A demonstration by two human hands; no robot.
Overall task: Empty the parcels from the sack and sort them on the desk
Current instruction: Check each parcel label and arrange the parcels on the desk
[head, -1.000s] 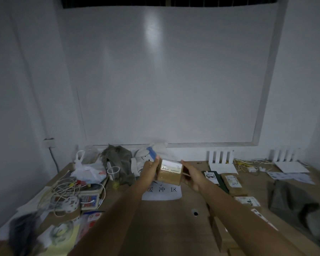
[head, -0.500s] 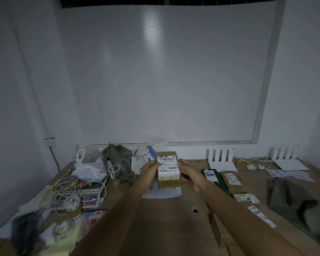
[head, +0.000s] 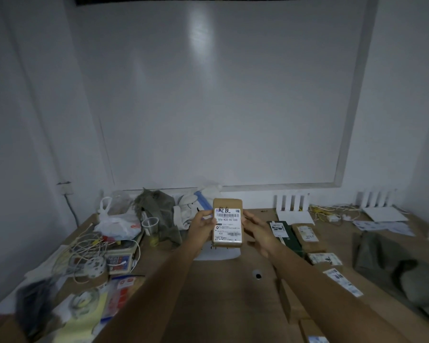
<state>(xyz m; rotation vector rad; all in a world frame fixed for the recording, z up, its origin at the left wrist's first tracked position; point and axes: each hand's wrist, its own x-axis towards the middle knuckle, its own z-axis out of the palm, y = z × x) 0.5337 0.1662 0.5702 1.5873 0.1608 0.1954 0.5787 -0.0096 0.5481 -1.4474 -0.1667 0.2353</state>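
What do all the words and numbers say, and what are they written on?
"516-K20-00-030": white label on the brown box held between the left hand and right hand.
"K20": same label, lower left.
Handwritten characters at the label's top: too unclear to read; its small print is too small.
Paper sheet under the box: mostly hidden.
Labels on the parcels at right: too blurred.

The parcel (head: 227,223) is held upright above the centre of the worktop (head: 223,293), between the left hand (head: 201,229) and the right hand (head: 257,232). A paper sheet (head: 217,253) lies below it. Sorted parcels (head: 305,235) lie to the right; the sack (head: 391,268) lies farther right. Cables (head: 89,248) lie left.
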